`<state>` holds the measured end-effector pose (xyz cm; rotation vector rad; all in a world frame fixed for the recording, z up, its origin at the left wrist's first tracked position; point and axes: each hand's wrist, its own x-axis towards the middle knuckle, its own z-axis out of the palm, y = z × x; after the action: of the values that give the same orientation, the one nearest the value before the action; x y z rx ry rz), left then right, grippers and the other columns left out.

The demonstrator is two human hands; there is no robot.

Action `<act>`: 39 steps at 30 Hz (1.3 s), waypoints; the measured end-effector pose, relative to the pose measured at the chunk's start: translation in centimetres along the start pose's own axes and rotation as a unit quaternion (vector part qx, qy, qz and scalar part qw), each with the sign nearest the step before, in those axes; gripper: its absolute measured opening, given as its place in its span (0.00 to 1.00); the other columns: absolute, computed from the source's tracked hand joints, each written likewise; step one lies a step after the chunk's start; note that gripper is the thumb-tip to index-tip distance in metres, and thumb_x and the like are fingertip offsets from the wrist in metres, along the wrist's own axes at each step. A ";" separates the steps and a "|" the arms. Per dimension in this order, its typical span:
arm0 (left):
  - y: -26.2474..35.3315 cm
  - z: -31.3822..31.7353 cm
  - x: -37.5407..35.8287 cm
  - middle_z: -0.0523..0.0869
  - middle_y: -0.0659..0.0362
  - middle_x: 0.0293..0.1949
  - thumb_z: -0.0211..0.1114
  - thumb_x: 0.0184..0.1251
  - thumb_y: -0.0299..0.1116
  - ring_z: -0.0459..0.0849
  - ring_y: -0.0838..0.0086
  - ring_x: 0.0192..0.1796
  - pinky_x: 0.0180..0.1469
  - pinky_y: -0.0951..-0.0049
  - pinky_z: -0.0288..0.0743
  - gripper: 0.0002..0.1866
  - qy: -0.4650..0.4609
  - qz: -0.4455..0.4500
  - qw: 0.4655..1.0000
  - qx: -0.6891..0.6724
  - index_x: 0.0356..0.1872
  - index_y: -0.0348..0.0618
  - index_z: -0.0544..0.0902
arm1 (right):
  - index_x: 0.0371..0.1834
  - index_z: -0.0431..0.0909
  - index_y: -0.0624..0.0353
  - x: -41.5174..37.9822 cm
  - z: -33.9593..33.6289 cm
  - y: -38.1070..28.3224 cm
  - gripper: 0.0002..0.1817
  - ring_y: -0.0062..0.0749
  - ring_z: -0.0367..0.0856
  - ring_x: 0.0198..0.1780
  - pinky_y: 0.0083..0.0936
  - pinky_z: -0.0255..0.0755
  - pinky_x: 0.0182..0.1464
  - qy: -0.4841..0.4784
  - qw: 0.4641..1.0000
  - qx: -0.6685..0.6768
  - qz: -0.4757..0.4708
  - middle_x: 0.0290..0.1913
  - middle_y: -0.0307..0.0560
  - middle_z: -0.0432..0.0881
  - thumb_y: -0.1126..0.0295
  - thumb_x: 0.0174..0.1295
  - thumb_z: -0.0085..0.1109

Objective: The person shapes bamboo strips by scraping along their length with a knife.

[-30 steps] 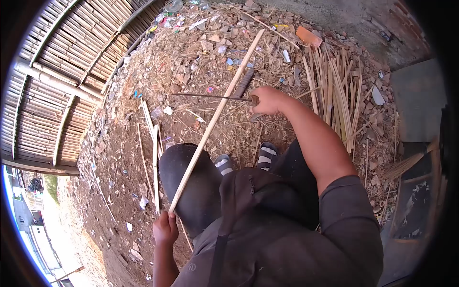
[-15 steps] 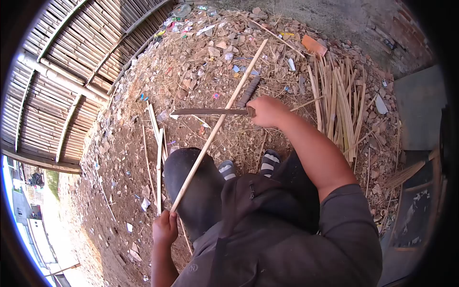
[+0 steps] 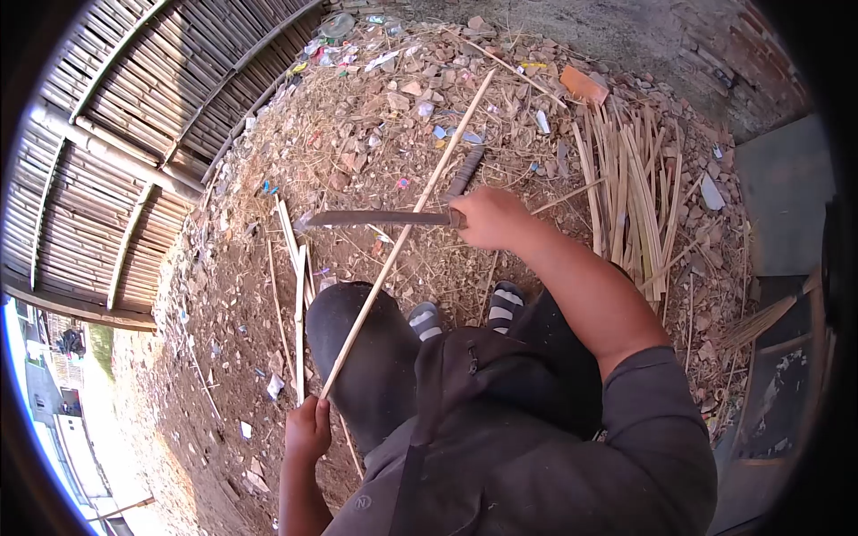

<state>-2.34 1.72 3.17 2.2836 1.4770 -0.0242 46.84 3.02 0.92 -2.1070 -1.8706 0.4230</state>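
Observation:
A long pale bamboo strip (image 3: 380, 277) runs diagonally over my bent knee, its lower end gripped in my left hand (image 3: 307, 429). My right hand (image 3: 490, 217) is closed round the handle of a dark long-bladed knife (image 3: 380, 218). The blade points left and crosses the strip, at or very near its surface. Just above my right hand a dark ribbed, handle-like object (image 3: 466, 170) lies at a slant; its lower end is hidden by that hand.
Many split bamboo strips (image 3: 639, 192) lie in a pile at the right. A few more strips (image 3: 300, 313) are on the littered ground at the left. An orange brick (image 3: 584, 85) lies near the wall. A bamboo fence (image 3: 116, 152) stands at the upper left.
My right hand and the knife have shifted a little to the left and slightly down. The upper part of the strip has also moved slightly left.

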 end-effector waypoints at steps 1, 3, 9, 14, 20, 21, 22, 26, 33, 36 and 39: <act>0.1 0.1 0.0 0.81 0.41 0.24 0.50 0.82 0.47 0.83 0.39 0.32 0.35 0.46 0.72 0.22 0.001 0.008 1.000 0.001 0.34 0.37 0.78 | 0.42 0.84 0.51 -0.6 -0.4 -1.8 0.12 0.54 0.88 0.41 0.49 0.81 0.45 -0.019 0.999 -0.033 -0.027 0.32 0.49 0.87 0.66 0.53 0.63; -0.3 1.0 -0.2 0.78 0.40 0.21 0.55 0.80 0.43 0.79 0.37 0.28 0.31 0.44 0.69 0.20 0.054 0.061 0.996 -0.021 0.28 0.39 0.73 | 0.38 0.82 0.52 -1.1 -0.2 -2.3 0.10 0.54 0.87 0.36 0.49 0.81 0.42 -0.017 0.995 -0.064 -0.080 0.30 0.47 0.86 0.66 0.52 0.64; -1.3 2.4 -0.9 0.77 0.42 0.20 0.51 0.82 0.46 0.78 0.38 0.27 0.30 0.47 0.69 0.23 0.060 0.007 0.997 -0.037 0.27 0.39 0.71 | 0.35 0.82 0.56 0.7 -0.3 2.7 0.09 0.54 0.85 0.35 0.45 0.76 0.36 0.070 0.992 0.096 0.040 0.29 0.55 0.84 0.67 0.51 0.66; -1.7 2.1 -1.2 0.76 0.42 0.20 0.54 0.81 0.45 0.79 0.39 0.27 0.30 0.45 0.68 0.22 0.057 0.027 0.997 -0.038 0.27 0.39 0.70 | 0.41 0.83 0.54 -0.5 0.6 -2.4 0.13 0.55 0.87 0.36 0.47 0.80 0.40 0.040 0.991 -0.077 -0.104 0.30 0.52 0.86 0.64 0.53 0.66; -0.1 1.7 -0.7 0.79 0.42 0.22 0.56 0.79 0.43 0.80 0.38 0.28 0.31 0.44 0.71 0.19 0.093 0.006 0.995 0.030 0.29 0.40 0.72 | 0.39 0.84 0.54 1.6 0.5 4.0 0.11 0.54 0.87 0.38 0.47 0.80 0.41 0.048 0.995 0.066 0.054 0.32 0.53 0.86 0.66 0.52 0.64; -0.1 1.2 -0.7 0.79 0.42 0.22 0.57 0.79 0.43 0.80 0.38 0.28 0.31 0.44 0.71 0.19 0.082 0.003 0.996 0.035 0.30 0.40 0.72 | 0.40 0.85 0.54 1.3 0.1 3.5 0.12 0.54 0.87 0.39 0.47 0.80 0.42 0.039 0.997 0.036 0.060 0.33 0.54 0.86 0.66 0.52 0.64; -0.2 0.9 -0.6 0.79 0.42 0.22 0.57 0.79 0.42 0.80 0.38 0.29 0.31 0.45 0.71 0.18 0.067 0.001 0.997 0.040 0.30 0.40 0.73 | 0.40 0.85 0.54 0.9 0.0 2.9 0.12 0.55 0.87 0.39 0.47 0.80 0.42 0.046 0.997 0.041 0.054 0.33 0.54 0.86 0.66 0.52 0.65; -1.0 1.1 -0.5 0.79 0.42 0.22 0.55 0.80 0.44 0.81 0.39 0.29 0.32 0.45 0.71 0.19 0.052 0.027 0.998 0.009 0.31 0.39 0.74 | 0.42 0.84 0.53 -0.2 0.6 -0.6 0.14 0.56 0.86 0.39 0.48 0.80 0.42 0.038 0.999 0.004 -0.015 0.34 0.56 0.86 0.65 0.51 0.67; -0.6 1.0 0.1 0.79 0.41 0.22 0.55 0.80 0.44 0.80 0.37 0.28 0.31 0.44 0.70 0.21 0.071 0.029 0.997 0.019 0.28 0.39 0.73 | 0.40 0.83 0.51 1.9 -0.4 4.7 0.12 0.53 0.88 0.42 0.49 0.81 0.44 0.016 0.991 0.093 0.094 0.31 0.53 0.86 0.67 0.52 0.65; 0.0 0.0 -0.1 0.79 0.40 0.22 0.54 0.80 0.45 0.80 0.37 0.28 0.31 0.44 0.70 0.21 0.051 0.007 0.999 0.009 0.28 0.39 0.74 | 0.40 0.83 0.52 0.8 -0.5 3.2 0.11 0.53 0.88 0.42 0.50 0.81 0.44 0.046 0.996 0.021 0.070 0.32 0.52 0.86 0.67 0.52 0.65; -0.1 0.1 -0.3 0.79 0.40 0.22 0.55 0.80 0.45 0.80 0.37 0.28 0.31 0.44 0.71 0.21 0.041 0.012 0.999 0.004 0.29 0.39 0.74 | 0.38 0.82 0.52 -0.1 -0.4 -0.4 0.10 0.52 0.88 0.41 0.50 0.81 0.43 0.029 0.999 -0.014 0.003 0.34 0.50 0.86 0.66 0.52 0.65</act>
<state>-2.54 1.49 3.10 2.3347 1.4913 0.0704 46.57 2.94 1.42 -2.1193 -1.8488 0.3343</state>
